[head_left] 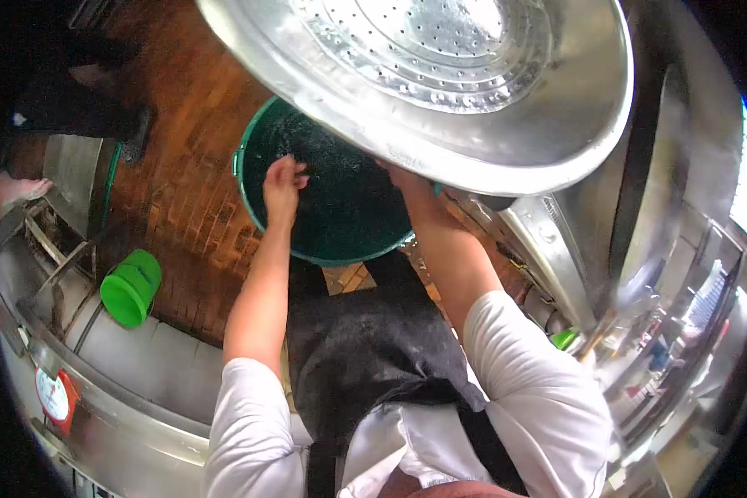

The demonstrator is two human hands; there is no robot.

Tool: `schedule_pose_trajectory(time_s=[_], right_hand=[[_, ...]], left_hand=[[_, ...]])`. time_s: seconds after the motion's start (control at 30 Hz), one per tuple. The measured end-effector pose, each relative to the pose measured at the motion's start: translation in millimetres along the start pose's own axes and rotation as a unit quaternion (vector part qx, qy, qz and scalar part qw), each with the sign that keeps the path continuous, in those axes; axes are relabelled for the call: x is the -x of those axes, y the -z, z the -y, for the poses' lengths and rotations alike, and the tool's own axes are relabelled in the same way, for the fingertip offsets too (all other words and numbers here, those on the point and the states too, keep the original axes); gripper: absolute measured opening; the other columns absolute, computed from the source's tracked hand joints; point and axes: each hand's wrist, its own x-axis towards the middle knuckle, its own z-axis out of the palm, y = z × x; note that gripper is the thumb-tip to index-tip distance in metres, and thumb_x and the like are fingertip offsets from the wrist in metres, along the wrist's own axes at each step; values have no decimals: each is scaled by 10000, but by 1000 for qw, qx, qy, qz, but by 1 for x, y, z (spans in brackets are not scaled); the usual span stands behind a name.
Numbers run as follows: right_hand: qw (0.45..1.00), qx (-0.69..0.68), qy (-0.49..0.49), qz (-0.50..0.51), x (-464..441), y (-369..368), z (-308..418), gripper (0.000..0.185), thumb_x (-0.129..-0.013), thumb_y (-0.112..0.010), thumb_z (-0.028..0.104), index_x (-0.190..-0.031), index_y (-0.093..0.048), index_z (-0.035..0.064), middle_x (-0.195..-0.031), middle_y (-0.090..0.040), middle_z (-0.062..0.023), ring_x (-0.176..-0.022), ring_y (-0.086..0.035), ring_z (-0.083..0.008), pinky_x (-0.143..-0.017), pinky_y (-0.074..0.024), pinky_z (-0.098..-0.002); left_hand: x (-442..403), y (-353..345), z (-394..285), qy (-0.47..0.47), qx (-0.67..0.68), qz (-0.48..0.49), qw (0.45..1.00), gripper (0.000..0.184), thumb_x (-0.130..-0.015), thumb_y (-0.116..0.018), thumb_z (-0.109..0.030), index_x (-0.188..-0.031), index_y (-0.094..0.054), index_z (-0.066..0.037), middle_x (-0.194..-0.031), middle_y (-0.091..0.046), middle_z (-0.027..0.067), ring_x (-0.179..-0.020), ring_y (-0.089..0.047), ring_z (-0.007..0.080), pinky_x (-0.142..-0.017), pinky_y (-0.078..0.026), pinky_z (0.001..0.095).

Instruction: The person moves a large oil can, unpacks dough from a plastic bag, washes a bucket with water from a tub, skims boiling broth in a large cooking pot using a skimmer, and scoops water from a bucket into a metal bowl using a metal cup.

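A large round green tub point(340, 249) full of dark water stands on the floor in front of me. My left hand point(282, 181) is over the tub's left side, its fingers loosely curled and apart, with nothing visible in them. My right hand point(400, 174) reaches to the tub's right side. Its fingers are hidden behind the rim of a big metal pan with a perforated middle point(490, 141), which looms close to the camera at the top. Whether that hand touches the pan or something in the water cannot be made out.
A bright green bucket point(131, 289) is at the left on the brown tiled floor point(183, 166). Beside it runs a metal counter point(166, 436) with a red dial scale point(56, 397). Another person's hand point(21, 189) shows at far left. Metal equipment point(548, 249) stands at the right.
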Motion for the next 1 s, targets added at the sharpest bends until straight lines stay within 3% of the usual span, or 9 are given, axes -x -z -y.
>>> schedule_pose_trajectory(time_s=[0.07,0.2,0.43,0.63,0.9,1.0], right_hand=[[1000,-4,13,-16,-23,4,-3,304,-897,-634,150,-1193,-598,90,-1016,-671,-65,-880,-645,-196,-770,-527,-340],[998,5,47,-30,-36,7,-21,310,-895,-630,160,-1196,-602,90,-1032,-670,-79,-903,-643,-217,-794,-521,-360],[991,56,103,-61,-35,-12,-59,322,-890,-621,177,-1200,-608,89,-1059,-669,-103,-943,-639,-254,-836,-512,-395],[982,99,136,-82,-20,-25,-60,334,-886,-614,192,-1204,-613,89,-1083,-668,-124,-978,-635,-285,-872,-503,-425],[959,166,216,-85,12,-34,-40,351,-881,-605,211,-1209,-620,88,-1114,-666,-152,-1024,-630,-327,-920,-492,-465],[909,203,345,-114,45,-40,-23,357,-879,-601,219,-1211,-623,88,-1126,-665,-162,-1041,-629,-343,-938,-488,-480]], left_hand=[[-36,-43,25,70,49,8,996,266,-983,-568,-169,-1198,-577,-13,-978,-690,115,-728,-640,159,-649,-523,281],[-93,-99,73,97,53,10,994,315,-969,-584,-177,-1234,-543,-11,-1036,-660,131,-801,-620,185,-702,-506,305],[-109,-110,133,77,-43,27,996,417,-945,-610,-190,-1297,-483,-7,-1138,-608,160,-927,-584,230,-794,-478,348],[-122,-101,151,27,-213,70,974,512,-924,-633,-202,-1351,-431,-4,-1225,-563,184,-1035,-553,268,-874,-454,384],[-123,-76,125,-111,-482,146,857,645,-896,-664,-217,-1423,-363,1,-1341,-504,217,-1179,-513,319,-980,-421,432],[-96,-59,88,-188,-564,180,783,695,-886,-675,-223,-1450,-337,2,-1384,-481,230,-1234,-497,338,-1019,-409,450]])
